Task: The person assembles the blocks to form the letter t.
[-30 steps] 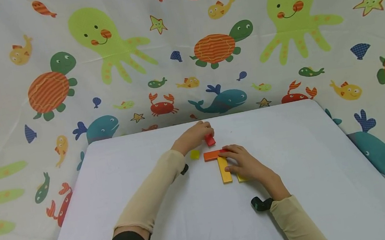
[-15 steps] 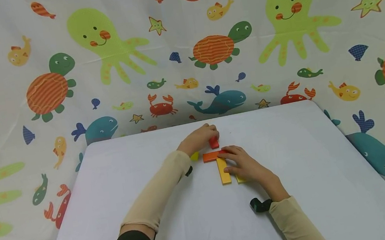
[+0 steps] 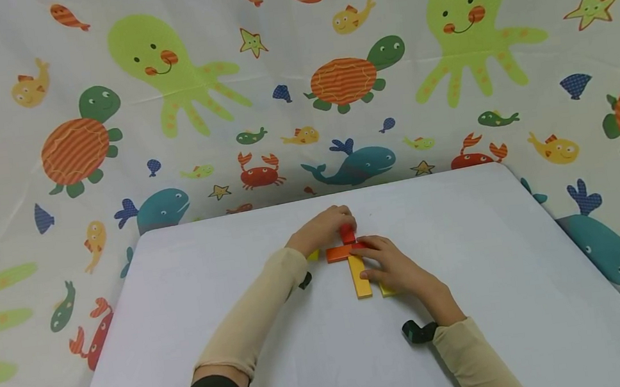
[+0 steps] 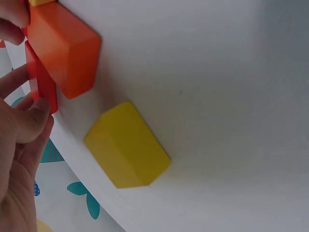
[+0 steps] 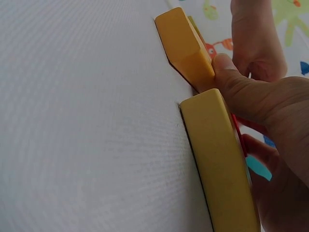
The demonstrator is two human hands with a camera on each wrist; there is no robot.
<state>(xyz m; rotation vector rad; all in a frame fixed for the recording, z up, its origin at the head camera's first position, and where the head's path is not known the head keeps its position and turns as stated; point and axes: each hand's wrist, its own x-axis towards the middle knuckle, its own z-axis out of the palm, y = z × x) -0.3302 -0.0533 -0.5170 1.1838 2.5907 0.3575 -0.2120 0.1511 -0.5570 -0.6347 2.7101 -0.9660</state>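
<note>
My left hand (image 3: 323,229) pinches a red block (image 4: 42,84) between thumb and fingers, its near end right at a row of blocks. That row has an orange block (image 3: 338,254) lying crosswise, with a second red block (image 3: 360,245) at its right end. From there an amber-yellow block (image 3: 360,277) extends toward me. My right hand (image 3: 397,265) curls over the second red block, fingertips on it and thumb against the amber block. A paler yellow block (image 5: 217,159) lies under the right palm, partly hidden. A bright yellow block (image 4: 128,147) lies apart, below the left wrist.
The white table (image 3: 307,361) has its far edge just behind the left hand. A curtain (image 3: 271,63) printed with sea animals hangs behind it. A dark wrist camera (image 3: 419,332) sits by the right wrist.
My left hand has brought its red block toward me and right, up to the row. The left forearm now covers more of the bright yellow block. My right hand stays in place.
</note>
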